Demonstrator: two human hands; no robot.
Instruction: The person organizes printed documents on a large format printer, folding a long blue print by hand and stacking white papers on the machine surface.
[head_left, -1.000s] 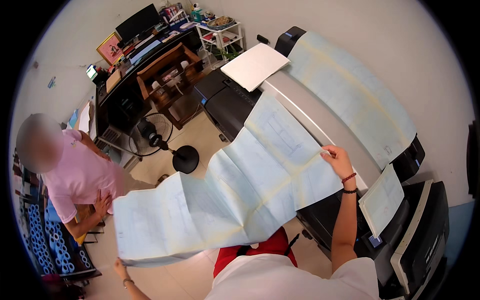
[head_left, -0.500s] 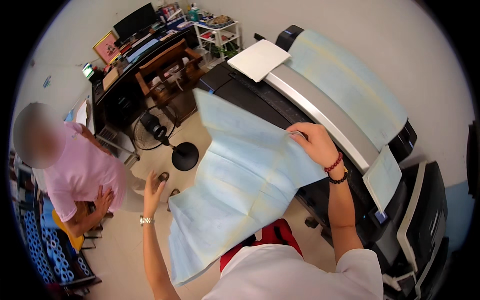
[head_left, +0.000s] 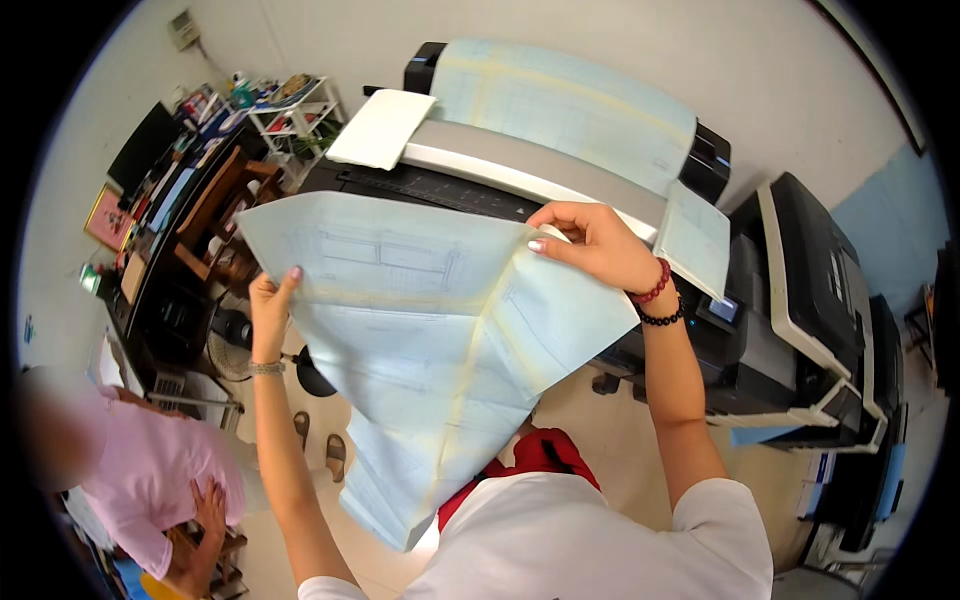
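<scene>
Far left: framed picture (head_left: 107,217) and monitor (head_left: 146,146) at the desk. Below them, co-worker in a pink shirt (head_left: 165,465), co-worker's hand (head_left: 209,505) at the waist. Wooden chair (head_left: 212,232) by the desk; black pedestal fan (head_left: 231,327) just below it, partly behind the left forearm.

Left hand (head_left: 270,308), metal band (head_left: 266,369) on wrist: gripping the left edge of the large blue drawing sheet (head_left: 385,285), thumb on the near face, fingers mostly hidden behind. Sheet is held up between both hands, in front of the torso; yellowish crease bands, faint line drawings, lower end hanging crumpled beside the red trousers (head_left: 540,452).

Beyond it: white paper stack (head_left: 382,130) on the left end of the wide-format printer (head_left: 480,195), second blue sheet (head_left: 560,110) draped over its back.

Right hand (head_left: 595,245): pinching the sheet's upper edge, thumb in front, a creased flap angling down to its right. Dark red beads (head_left: 655,283) and black beads (head_left: 660,317) on that wrist.

Right: folded pale-blue sheet (head_left: 695,238) on the printer's right end, then the office copier (head_left: 815,270).
</scene>
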